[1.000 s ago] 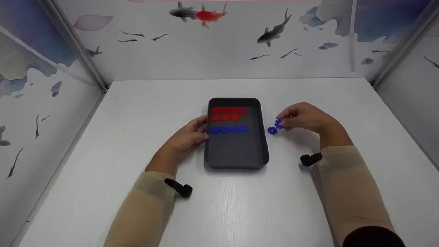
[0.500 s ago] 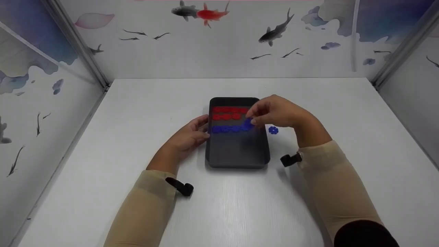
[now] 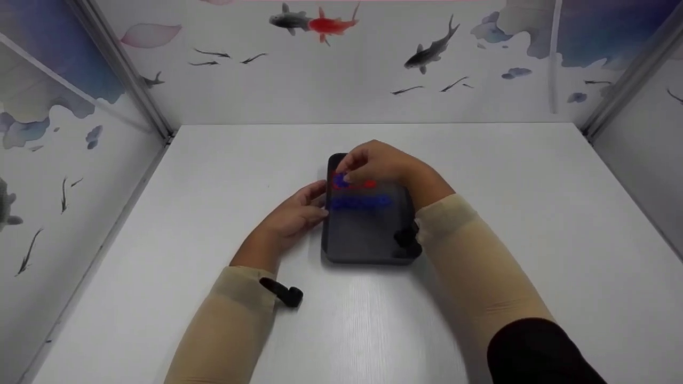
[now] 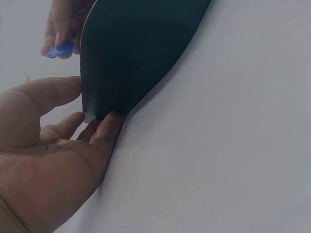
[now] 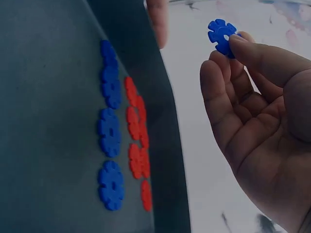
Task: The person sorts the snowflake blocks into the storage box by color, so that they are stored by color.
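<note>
A dark grey tray [image 3: 368, 234] lies on the table. In it stand two rows of red snowflake-shaped discs [image 5: 134, 121] by one end and a row of blue ones [image 5: 110, 131]. My left hand [image 3: 291, 218] rests against the tray's left side, its thumb and fingertips touching the outer wall [image 4: 136, 53]. Above the red rows, my right hand [image 3: 379, 162] pinches a blue snowflake disc [image 5: 222, 37] between thumb and fingers. This hand and its forearm cover part of the red rows and the tray's right side in the head view.
White table [image 3: 240, 165] surrounds the tray on all sides. Walls printed with fish [image 3: 432, 50] rise at the back and sides. A small black camera [image 3: 408, 242] on the right wrist hangs over the tray's right rim.
My right hand has moved left from beside the tray to over its far left part, holding a blue snowflake disc. The loose blue disc right of the tray is now hidden. My left hand stays put.
</note>
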The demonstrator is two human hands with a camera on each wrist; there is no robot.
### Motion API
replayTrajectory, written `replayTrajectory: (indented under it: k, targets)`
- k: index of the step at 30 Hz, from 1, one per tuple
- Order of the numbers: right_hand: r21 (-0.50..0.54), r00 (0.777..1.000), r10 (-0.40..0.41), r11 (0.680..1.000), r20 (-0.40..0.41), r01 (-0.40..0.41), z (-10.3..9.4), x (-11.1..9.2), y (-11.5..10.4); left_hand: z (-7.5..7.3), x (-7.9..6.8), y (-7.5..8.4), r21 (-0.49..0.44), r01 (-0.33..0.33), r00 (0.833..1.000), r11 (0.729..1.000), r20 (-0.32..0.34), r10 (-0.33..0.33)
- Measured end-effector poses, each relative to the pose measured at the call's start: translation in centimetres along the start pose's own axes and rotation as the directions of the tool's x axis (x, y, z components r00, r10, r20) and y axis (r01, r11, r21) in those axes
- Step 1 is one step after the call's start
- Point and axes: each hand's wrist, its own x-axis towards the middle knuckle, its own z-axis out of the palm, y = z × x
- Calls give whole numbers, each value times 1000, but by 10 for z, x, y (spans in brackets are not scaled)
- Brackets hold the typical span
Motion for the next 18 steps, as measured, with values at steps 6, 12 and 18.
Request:
replayTrajectory:
  k: [6, 12, 18]
  targets:
    - [57, 996, 17, 998, 88, -23, 15, 10, 12, 1, -1, -2, 1, 0, 1000, 1000, 0, 0]
    - [-15, 984, 69, 998, 162, -68, 25, 14, 19, 1, 0, -2, -12, -3, 1000, 1000, 13, 3]
    - [-71, 973, 116, 992, 200, -104, 29, 21, 20, 0, -1, 1, 2, 0, 1000, 1000, 13, 0]
